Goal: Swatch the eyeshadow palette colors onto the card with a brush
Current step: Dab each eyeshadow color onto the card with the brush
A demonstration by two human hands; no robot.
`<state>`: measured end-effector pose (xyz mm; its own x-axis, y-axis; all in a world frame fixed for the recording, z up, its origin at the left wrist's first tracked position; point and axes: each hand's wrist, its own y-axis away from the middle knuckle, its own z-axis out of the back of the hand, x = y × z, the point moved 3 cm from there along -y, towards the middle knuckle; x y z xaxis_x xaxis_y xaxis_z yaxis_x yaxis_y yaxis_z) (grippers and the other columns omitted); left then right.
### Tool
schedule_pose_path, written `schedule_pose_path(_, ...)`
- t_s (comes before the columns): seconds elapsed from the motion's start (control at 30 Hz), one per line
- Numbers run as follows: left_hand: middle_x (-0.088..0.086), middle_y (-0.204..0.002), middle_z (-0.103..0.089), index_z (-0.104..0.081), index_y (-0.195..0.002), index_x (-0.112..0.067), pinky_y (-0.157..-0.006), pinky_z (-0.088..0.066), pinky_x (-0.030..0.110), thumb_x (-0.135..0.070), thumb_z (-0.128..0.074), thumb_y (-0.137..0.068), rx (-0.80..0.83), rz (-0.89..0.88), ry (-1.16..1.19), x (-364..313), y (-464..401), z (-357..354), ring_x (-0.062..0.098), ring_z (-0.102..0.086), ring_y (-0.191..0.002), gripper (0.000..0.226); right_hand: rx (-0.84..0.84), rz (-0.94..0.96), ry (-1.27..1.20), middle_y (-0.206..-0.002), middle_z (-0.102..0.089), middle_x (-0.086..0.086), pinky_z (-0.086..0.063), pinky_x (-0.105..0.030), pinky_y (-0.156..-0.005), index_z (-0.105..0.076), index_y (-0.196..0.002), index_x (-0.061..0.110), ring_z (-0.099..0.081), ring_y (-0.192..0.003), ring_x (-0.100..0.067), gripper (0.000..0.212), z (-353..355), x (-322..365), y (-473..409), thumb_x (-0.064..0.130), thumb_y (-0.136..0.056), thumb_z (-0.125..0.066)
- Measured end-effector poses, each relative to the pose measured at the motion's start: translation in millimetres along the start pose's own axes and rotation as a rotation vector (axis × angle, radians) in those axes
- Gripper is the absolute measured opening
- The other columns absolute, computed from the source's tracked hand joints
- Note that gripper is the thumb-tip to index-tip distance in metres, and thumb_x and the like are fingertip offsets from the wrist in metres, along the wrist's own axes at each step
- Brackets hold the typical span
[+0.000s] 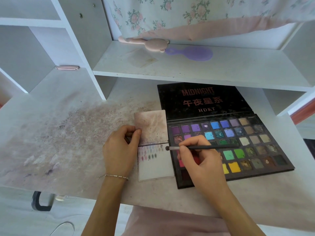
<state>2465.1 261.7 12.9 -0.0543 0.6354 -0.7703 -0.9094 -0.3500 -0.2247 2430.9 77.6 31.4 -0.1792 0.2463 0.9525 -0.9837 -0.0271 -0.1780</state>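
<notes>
Head view — right hand [197, 157] holds brush [201, 147] over card [156, 166].

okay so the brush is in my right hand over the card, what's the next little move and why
Probably lower the brush tip onto the card beside the last swatch. The tip hovers at the row's right end, bare card lies below, and your left hand steadies it.

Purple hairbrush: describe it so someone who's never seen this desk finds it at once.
Start at the open eyeshadow palette lying on the desk, then look up to the white shelf above it. The purple hairbrush lies flat near the back. It lies right of a pink bear-shaped item; it alone is lilac, with an oval head.
</notes>
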Motion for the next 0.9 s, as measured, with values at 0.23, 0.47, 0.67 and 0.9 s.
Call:
schedule_pose_path(0.23,-0.019,-0.063,-0.054,-0.059,-0.076,-0.028,-0.055,-0.034,0.017,-0.025,-0.061,-0.083,0.006,0.016,-0.011,0.6,-0.7,0.1,0.0,-0.05,-0.061,0.008,-0.14,-0.001,-0.009,-0.075,-0.062,0.002,-0.047,-0.019,-0.054,-0.057,-0.081,0.033,-0.058,-0.064,-0.012,0.018,35.6,-5.8,6.1,0.016,-0.081,-0.051)
schedule_pose_path(0.47,-0.015,-0.063,-0.052,-0.06,-0.078,-0.024,-0.057,-0.033,0.025,-0.024,-0.061,-0.083,0.001,0.028,-0.005,-2.1,-0.1,-0.4,0.003,-0.047,-0.06,0.006,-0.338,-0.002,0.126,-0.074,-0.063,0.005,-0.051,-0.015,-0.06,-0.054,-0.08,0.037,-0.062,-0.073,-0.008,0.026,85.1,-17.2,12.1,0.013,-0.089,-0.052)
schedule_pose_path(0.67,-0.01,-0.065,-0.054,-0.059,-0.078,-0.024,-0.065,-0.034,0.027,-0.024,-0.061,-0.084,0.011,0.029,-0.008,-1.3,0.1,0.1,0.013,-0.049,-0.063,0.006,-0.531,-0.078,0.242,-0.076,-0.061,0.005,-0.044,-0.005,-0.053,-0.052,-0.08,0.033,-0.058,-0.069,0.004,0.029,113.2,-31.2,13.5,0.005,-0.088,-0.05)
schedule_pose_path(0.9,-0.009,-0.065,-0.054,-0.062,-0.08,-0.021,-0.065,-0.033,0.027,-0.023,-0.061,-0.084,0.013,0.026,-0.019,-2.8,0.0,-0.3,0.013,-0.049,-0.063,0.005,-0.514,-0.071,0.345,-0.069,-0.058,0.008,-0.04,-0.003,-0.049,-0.055,-0.088,0.022,-0.055,-0.063,0.007,0.016,114.5,-36.7,12.3,0.006,-0.088,-0.051)
